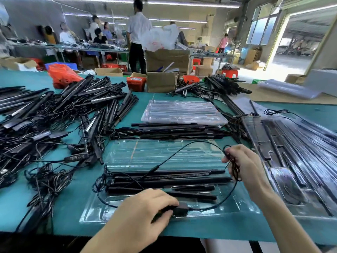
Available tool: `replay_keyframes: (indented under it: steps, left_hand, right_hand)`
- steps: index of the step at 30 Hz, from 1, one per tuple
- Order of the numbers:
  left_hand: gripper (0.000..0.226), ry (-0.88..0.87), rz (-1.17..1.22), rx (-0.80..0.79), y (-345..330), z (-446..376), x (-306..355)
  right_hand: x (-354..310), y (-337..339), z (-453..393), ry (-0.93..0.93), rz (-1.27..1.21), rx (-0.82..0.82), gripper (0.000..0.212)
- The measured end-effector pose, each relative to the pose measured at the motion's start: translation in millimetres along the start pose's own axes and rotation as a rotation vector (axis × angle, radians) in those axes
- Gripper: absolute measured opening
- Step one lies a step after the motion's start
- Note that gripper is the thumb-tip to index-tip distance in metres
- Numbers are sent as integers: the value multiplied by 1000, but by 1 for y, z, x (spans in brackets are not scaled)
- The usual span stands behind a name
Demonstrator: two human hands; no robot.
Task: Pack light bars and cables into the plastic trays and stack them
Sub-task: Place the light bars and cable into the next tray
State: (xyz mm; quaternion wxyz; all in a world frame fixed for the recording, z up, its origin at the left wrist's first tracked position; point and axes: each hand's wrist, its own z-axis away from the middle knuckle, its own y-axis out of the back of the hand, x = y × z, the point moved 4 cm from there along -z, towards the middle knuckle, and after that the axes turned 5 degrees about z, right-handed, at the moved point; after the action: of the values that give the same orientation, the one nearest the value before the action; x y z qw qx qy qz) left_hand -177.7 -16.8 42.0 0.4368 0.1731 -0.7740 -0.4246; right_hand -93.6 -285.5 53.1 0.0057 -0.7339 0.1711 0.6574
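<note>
A clear plastic tray (160, 154) lies on the green table in front of me, with several black light bars (164, 178) laid across its near half. My left hand (145, 207) holds a small black controller box (181, 208) down at the tray's near edge. From that box a thin black cable (182, 152) loops up over the tray. My right hand (244, 165) pinches a coiled bunch of this cable above the tray's right end.
A big tangle of light bars and cables (54, 115) covers the table's left side. Loose bars (173, 130) and empty clear trays (182, 111) lie behind my tray. Packed trays (295, 152) are stacked at the right. Cardboard boxes (161, 82) and people stand beyond.
</note>
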Motion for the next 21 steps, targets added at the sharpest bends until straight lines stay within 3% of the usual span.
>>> replay_keyframes:
  steps: [1, 3, 6, 10, 13, 15, 17, 19, 21]
  left_hand:
    - [27, -22, -91, -4, 3, 3, 2]
    - [40, -5, -240, -40, 12, 3, 6]
    - [54, 97, -226, -75, 28, 5, -3]
    - [16, 288, -238, -98, 57, 4, -32]
    - [22, 410, -304, -124, 63, 5, -52]
    - [25, 404, -298, -2, 81, 5, -57]
    - [30, 384, -313, 286, 116, 12, -76]
    - [26, 513, -305, 584, 156, 22, -99]
    - [19, 668, -383, 655, 171, 24, -110]
  right_hand:
    - [3, -1, 6, 41, 39, -16, 8]
    - [11, -2, 14, 90, 133, 0, 18]
    - [21, -4, 19, 110, 211, 10, 22]
    - [26, -3, 18, 109, 210, 6, 23]
    - [28, -3, 17, 110, 198, 7, 25]
    - [28, -3, 17, 120, 181, 16, 26]
    - [28, -2, 17, 149, 175, 33, 27]
    - [26, -1, 18, 194, 206, 43, 25]
    - [25, -3, 21, 230, 241, 39, 24]
